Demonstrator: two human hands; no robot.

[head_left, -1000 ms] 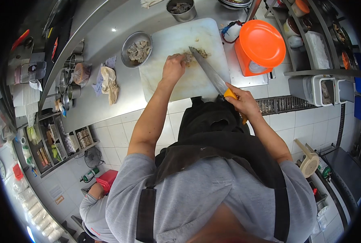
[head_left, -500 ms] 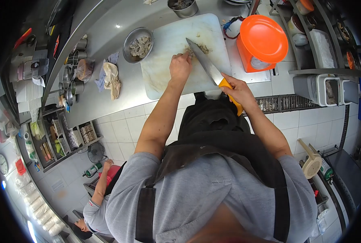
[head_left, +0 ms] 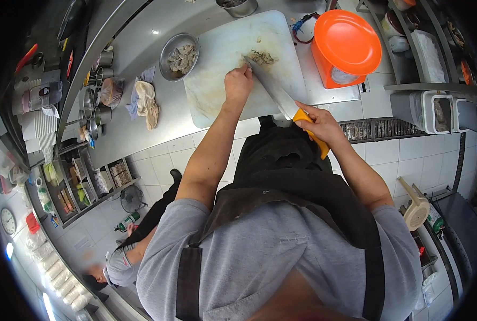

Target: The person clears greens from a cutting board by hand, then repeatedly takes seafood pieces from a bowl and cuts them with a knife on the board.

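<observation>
My right hand [head_left: 322, 126] is closed around the yellow handle of a large kitchen knife [head_left: 273, 88]. Its blade slants up and left over a white cutting board [head_left: 211, 101], with the tip right by the fingers of my left hand [head_left: 239, 84]. Those left fingers are pinched together; whatever they hold is too small or hidden to make out. Just beyond the blade tip lies a small heap of grey-brown scraps [head_left: 262, 57]. Left of the board, a metal bowl [head_left: 165, 59] contains greyish pieces that look like peeled shrimp [head_left: 182, 58].
An orange lidded bucket [head_left: 347, 40] stands right of the board. At the back is a metal pot [head_left: 239, 7]. Crumpled cloths [head_left: 146, 104] lie on the steel counter [head_left: 171, 115] to the left. Another person [head_left: 121, 265] is behind at lower left.
My left fingers and the knife tip have come together. The knife handle has shifted slightly right and down. The other person has changed posture, and a dark-clothed leg now shows.
</observation>
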